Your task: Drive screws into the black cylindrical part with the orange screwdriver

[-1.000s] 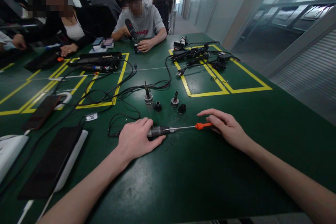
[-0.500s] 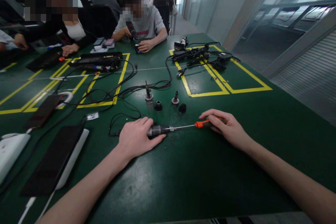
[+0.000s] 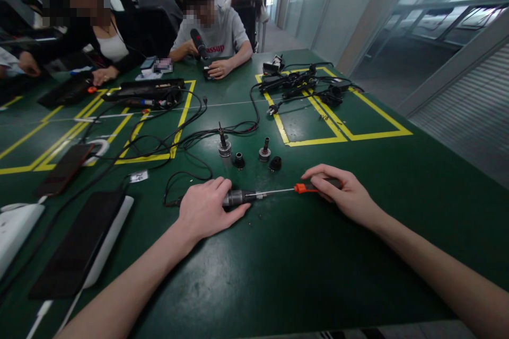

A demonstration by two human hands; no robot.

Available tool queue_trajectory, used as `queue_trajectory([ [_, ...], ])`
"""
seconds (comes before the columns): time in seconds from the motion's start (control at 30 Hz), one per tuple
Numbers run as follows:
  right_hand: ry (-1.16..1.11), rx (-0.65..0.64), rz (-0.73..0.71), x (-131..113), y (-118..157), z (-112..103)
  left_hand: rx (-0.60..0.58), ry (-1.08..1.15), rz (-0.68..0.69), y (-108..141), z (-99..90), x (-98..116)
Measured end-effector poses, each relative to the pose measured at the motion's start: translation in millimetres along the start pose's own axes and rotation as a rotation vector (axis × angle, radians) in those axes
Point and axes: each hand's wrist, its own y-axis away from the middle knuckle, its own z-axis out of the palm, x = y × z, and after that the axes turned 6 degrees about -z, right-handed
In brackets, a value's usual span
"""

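My left hand (image 3: pixel 204 206) is wrapped over a dark cylindrical tool (image 3: pixel 238 197) with a cord at its rear, lying on the green table (image 3: pixel 270 275). In my right hand (image 3: pixel 345 190) is an orange and black screwdriver (image 3: pixel 304 188), its handle between thumb and fingers. The screwdriver's thin shaft points left and reaches the front end of the cylindrical tool; exact contact is too small to tell. Just beyond the tool stand two metal parts with upright stems (image 3: pixel 224 147) (image 3: pixel 265 152). Beside them sit two small black caps (image 3: pixel 239 160) (image 3: pixel 275 163).
Black phones (image 3: pixel 79 243) (image 3: pixel 66 169) and a white power strip (image 3: pixel 18 233) lie at the left. Cables (image 3: pixel 234 128) cross the table behind the parts. Yellow tape (image 3: pixel 318 142) marks areas with a cable bundle (image 3: pixel 290 82). People sit across the table, one holding a black tool (image 3: pixel 198 43).
The screwdriver handle has turned slightly in my right hand, and its fingers have shifted a little. My left hand keeps its hold on the cylindrical tool.
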Motion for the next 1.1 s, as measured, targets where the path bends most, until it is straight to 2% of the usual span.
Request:
queue_trajectory([
  [0.2,-0.015,0.047,-0.063,-2.4,-2.2,-1.1,0.027,0.042,0.002,2.8,0.9,-3.1],
  [0.43,-0.046,-0.033,0.025,2.0,-1.6,0.8,-0.010,0.013,-0.014,1.3,0.1,-0.4],
  [0.7,-0.008,0.001,-0.060,-1.0,-1.8,2.0,-0.045,-0.008,-0.034,-0.4,-2.1,-0.3],
  [0.9,-0.009,-0.095,0.057,0.9,1.5,2.6,-0.011,0.016,-0.038,0.7,-2.1,-3.5],
  [1.1,-0.026,-0.004,-0.021,3.4,-0.6,0.4,-0.033,0.016,-0.042,0.5,-3.1,-2.8],
])
